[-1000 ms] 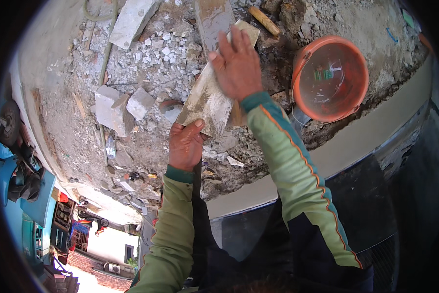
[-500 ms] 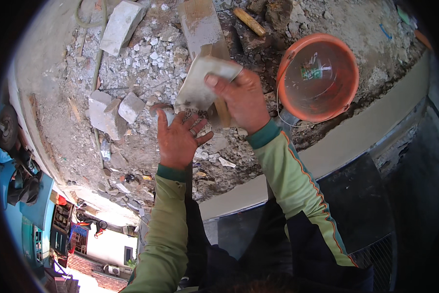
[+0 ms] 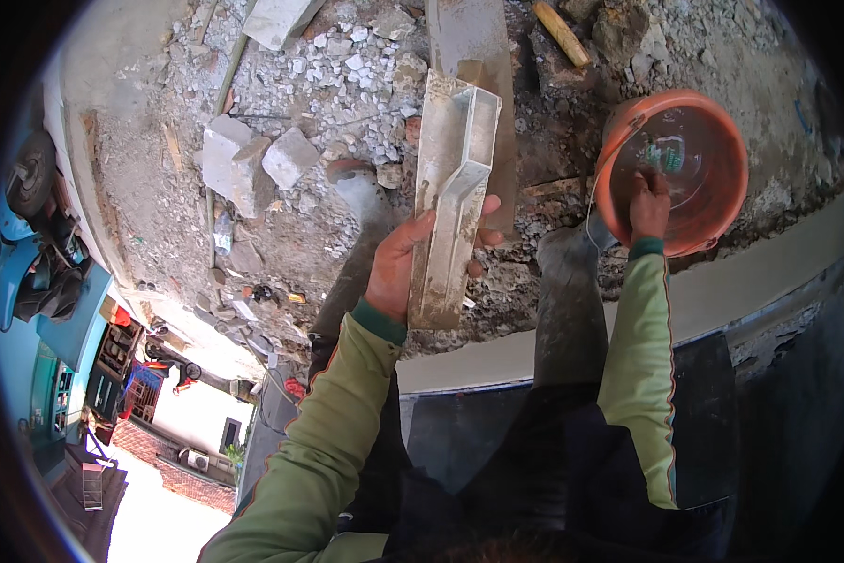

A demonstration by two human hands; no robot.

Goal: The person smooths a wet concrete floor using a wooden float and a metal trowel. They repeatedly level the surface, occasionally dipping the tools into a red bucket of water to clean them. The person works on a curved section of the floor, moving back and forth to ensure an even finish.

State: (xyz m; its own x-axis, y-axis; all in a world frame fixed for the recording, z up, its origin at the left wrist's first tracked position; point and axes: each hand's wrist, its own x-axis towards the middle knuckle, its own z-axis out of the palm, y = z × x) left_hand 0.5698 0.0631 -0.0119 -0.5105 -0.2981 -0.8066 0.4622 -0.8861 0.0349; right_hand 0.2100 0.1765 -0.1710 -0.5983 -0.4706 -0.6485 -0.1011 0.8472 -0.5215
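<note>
My left hand [image 3: 405,263] is closed around a pale, dirt-streaked plastering float [image 3: 433,235], held upright with its raised handle side toward me. The fingertips come round the float's right edge. My right hand [image 3: 649,211] reaches into an orange bucket [image 3: 733,155] at the right, over its near rim. Its fingers are bunched and bent downward; whatever is in them, if anything, is hidden. The bucket seems to hold some clear water, with a green and white patch showing inside. Just behind the float lies a long, wet-stained board [image 3: 469,42].
Broken concrete blocks [image 3: 234,164] and white gravel [image 3: 356,66] lie left of the float. A wooden handle [image 3: 561,34] rests in the rubble behind the bucket. My boots stand in the dirt, and a pale low ledge [image 3: 722,305] runs along the near right.
The float has passed from my right hand to my left, which was open, and its handle side now shows. My right hand has moved right into the bucket. The view has shifted.
</note>
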